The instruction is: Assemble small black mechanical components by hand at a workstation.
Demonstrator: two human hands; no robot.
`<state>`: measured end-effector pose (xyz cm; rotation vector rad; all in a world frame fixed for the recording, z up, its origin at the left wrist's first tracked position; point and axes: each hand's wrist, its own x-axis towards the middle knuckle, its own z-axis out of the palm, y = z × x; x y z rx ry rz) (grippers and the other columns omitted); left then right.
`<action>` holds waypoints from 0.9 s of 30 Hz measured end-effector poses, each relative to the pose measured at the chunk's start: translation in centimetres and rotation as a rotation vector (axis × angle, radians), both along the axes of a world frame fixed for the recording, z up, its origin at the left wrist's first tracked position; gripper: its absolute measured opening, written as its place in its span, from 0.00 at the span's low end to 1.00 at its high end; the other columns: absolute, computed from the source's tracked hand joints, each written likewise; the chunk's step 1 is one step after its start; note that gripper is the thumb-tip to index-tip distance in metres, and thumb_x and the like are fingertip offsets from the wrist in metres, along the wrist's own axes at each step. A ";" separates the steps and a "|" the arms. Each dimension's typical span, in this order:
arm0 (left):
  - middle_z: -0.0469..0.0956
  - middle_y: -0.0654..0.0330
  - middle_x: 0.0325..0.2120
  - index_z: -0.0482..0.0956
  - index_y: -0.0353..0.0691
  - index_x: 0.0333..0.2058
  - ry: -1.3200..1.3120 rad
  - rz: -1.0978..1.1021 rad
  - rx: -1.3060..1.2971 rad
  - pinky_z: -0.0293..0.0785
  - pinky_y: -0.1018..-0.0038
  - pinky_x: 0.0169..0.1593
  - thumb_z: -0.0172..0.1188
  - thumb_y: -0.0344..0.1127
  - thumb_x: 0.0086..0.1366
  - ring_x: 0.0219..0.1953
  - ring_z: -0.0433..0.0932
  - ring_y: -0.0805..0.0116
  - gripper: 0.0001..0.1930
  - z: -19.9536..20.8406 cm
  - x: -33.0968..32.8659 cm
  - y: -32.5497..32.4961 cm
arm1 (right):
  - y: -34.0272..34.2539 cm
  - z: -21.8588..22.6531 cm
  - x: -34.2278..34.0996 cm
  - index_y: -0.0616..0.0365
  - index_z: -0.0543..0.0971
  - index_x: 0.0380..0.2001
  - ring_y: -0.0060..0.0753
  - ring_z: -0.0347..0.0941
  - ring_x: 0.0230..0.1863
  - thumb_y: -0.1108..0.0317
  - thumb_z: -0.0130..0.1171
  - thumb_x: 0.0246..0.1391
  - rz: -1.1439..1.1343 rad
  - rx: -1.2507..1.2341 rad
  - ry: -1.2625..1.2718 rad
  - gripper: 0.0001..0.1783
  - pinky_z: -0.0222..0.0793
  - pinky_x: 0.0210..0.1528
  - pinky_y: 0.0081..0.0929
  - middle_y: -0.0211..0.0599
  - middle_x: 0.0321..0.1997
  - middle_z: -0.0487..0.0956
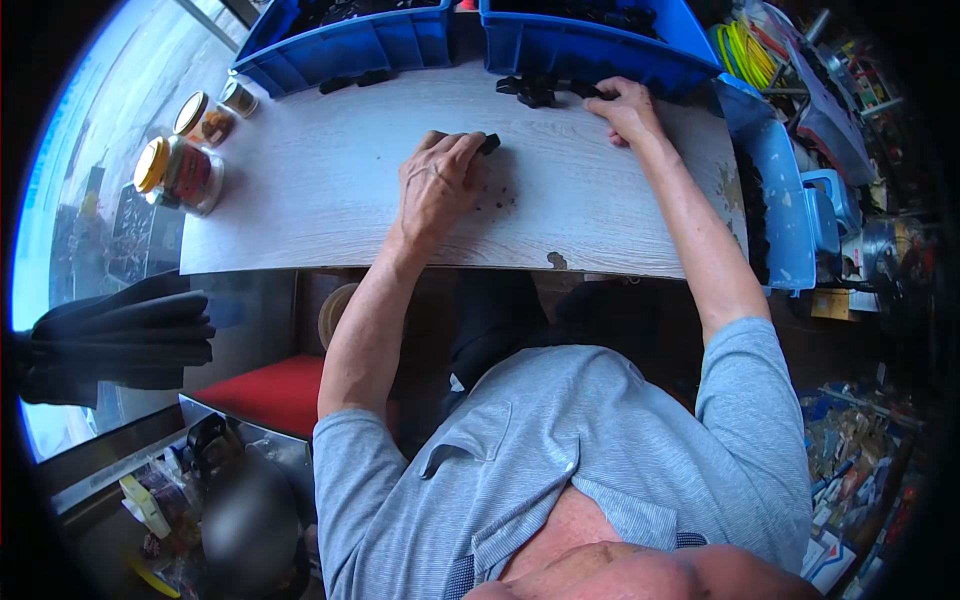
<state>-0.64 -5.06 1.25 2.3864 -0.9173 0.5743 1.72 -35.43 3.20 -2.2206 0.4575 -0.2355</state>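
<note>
My left hand (438,185) is closed over the middle of the table, gripping a small black part (489,144) whose end sticks out past the fingertips. Most of that part is hidden, so its exact kind cannot be made out. At the far right of the table, my right hand (630,112) has its fingertips closed on the end of another black part, beside a small pile of black parts (530,90). The pile lies just in front of the right blue bin (600,42).
A left blue bin (350,42) also holds black parts, with more black pieces (357,81) before it. Jars (180,175) line the table's left side. Dark crumbs (500,200) lie by my left hand. A light blue tub (785,200) stands at the right edge.
</note>
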 end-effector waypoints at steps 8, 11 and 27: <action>0.84 0.54 0.39 0.83 0.41 0.47 0.114 -0.035 -0.252 0.78 0.64 0.44 0.63 0.28 0.63 0.41 0.82 0.53 0.13 0.3 -0.2 -1.1 | 3.9 2.1 -6.1 0.54 0.80 0.46 0.18 0.67 0.12 0.62 0.72 0.50 0.164 0.196 0.219 0.20 0.66 0.12 0.22 0.26 0.16 0.71; 0.84 0.55 0.41 0.83 0.42 0.47 0.029 -0.142 -0.252 0.78 0.64 0.46 0.63 0.28 0.63 0.43 0.82 0.53 0.13 0.8 -0.6 -4.0 | 5.2 2.3 -6.9 0.53 0.80 0.47 0.18 0.65 0.12 0.67 0.67 0.51 0.230 0.177 0.246 0.18 0.63 0.13 0.21 0.24 0.15 0.69; 0.83 0.56 0.44 0.83 0.44 0.47 0.008 -0.340 -0.110 0.80 0.64 0.47 0.62 0.24 0.61 0.43 0.83 0.53 0.15 -0.5 1.2 -6.9 | 4.5 1.3 -7.1 0.51 0.82 0.50 0.21 0.71 0.14 0.69 0.62 0.52 0.256 0.139 0.218 0.19 0.69 0.17 0.21 0.31 0.17 0.76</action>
